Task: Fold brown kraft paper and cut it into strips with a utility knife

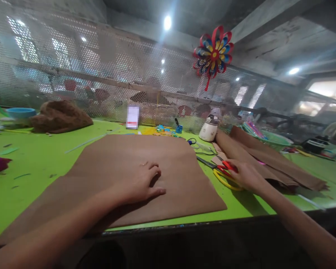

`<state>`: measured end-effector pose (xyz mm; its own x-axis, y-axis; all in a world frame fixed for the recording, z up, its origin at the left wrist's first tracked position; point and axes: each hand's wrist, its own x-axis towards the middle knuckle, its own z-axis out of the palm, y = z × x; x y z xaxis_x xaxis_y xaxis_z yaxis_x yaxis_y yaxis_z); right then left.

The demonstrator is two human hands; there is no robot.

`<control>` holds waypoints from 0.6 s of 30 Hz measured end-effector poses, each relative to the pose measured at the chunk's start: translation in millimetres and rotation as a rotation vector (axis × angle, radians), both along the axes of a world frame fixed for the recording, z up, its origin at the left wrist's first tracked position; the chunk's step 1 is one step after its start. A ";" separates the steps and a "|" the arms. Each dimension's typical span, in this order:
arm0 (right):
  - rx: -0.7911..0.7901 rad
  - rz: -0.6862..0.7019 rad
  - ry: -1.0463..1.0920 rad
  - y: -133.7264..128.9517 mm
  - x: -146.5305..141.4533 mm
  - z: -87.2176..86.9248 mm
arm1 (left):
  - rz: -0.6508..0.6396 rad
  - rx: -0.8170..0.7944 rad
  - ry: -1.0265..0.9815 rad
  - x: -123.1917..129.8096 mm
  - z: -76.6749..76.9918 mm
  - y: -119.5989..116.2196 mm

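A large sheet of brown paper (179, 160) lies flat on the green table, reaching down to its front edge. My left hand (145, 179) rests on the middle of this sheet, fingers a little bent and thumb apart, holding nothing. Just right of the sheet, my right hand (246, 173) is closed on a pair of scissors (224, 168) with red and yellow handles. Their dark blades point left, toward the sheet's right edge. How the fingers sit in the handles is partly hidden.
Folded brown paper (257, 158) lies right of the scissors, near a white bottle (209, 128) and a green basket (277, 137). Crumpled brown material (62, 116) and a blue bowl (21, 112) stand back left. A paper flower (214, 55) hangs before the perforated metal screen (114, 63).
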<state>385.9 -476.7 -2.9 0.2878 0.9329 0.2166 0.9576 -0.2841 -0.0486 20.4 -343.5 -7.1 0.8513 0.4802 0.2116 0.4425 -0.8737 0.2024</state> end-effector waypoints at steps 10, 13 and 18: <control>0.041 0.120 -0.261 -38.8 -20.8 -23.4 | 0.079 -0.036 0.020 3.8 2.7 -7.4; 0.028 0.286 -0.130 -44.7 -17.8 -20.9 | 0.083 -0.075 0.009 2.2 1.5 -6.7; -0.033 0.394 0.121 -56.6 -11.5 -10.2 | 0.019 -0.018 -0.016 -0.8 2.3 -9.3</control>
<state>374.4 -533.3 -13.1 -0.0712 0.9826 0.1714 0.9813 0.0998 -0.1645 19.5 -352.8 -4.7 0.8385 0.5000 0.2163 0.4554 -0.8613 0.2254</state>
